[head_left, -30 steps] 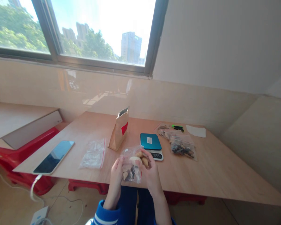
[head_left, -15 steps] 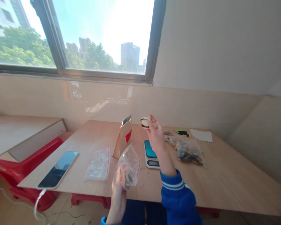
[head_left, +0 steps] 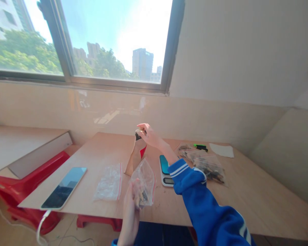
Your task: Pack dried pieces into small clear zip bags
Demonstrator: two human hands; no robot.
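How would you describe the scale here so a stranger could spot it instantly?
Below the window, find the wooden table. Near its middle, just past the blue sleeve, sits the scale. It is the hard white box with a teal top and small display, unlike the soft bag of dark pieces beside it.

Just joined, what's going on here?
A person's right hand is at the top of an upright brown kraft paper pouch with a red patch. Their left hand grips a clear plastic zip bag with dark pieces inside. A white digital scale sits nearby, beside filled clear plastic bags.
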